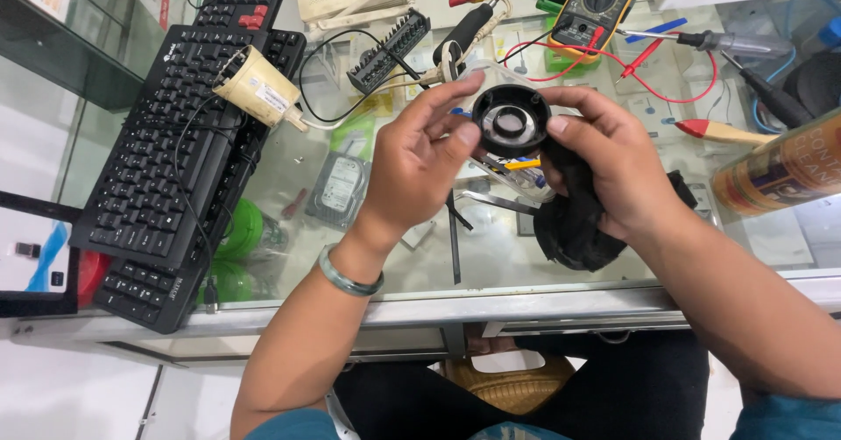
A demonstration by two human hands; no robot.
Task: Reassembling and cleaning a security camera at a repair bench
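Both my hands hold a round black plastic part (512, 121) with a hollow middle, up over a glass counter (289, 177). My left hand (419, 161) pinches its left rim with thumb and fingers; a green bangle sits on that wrist. My right hand (613, 155) grips the part's right side and also clutches a black cloth (574, 221) that hangs down from the palm.
Two black keyboards (175, 142) lie stacked at the left with a cream cylindrical camera (256, 85) on them. A yellow multimeter (600, 2) with red leads, screwdrivers (727, 44), a bit holder (385, 52) and a spray can (780, 173) crowd the back and right.
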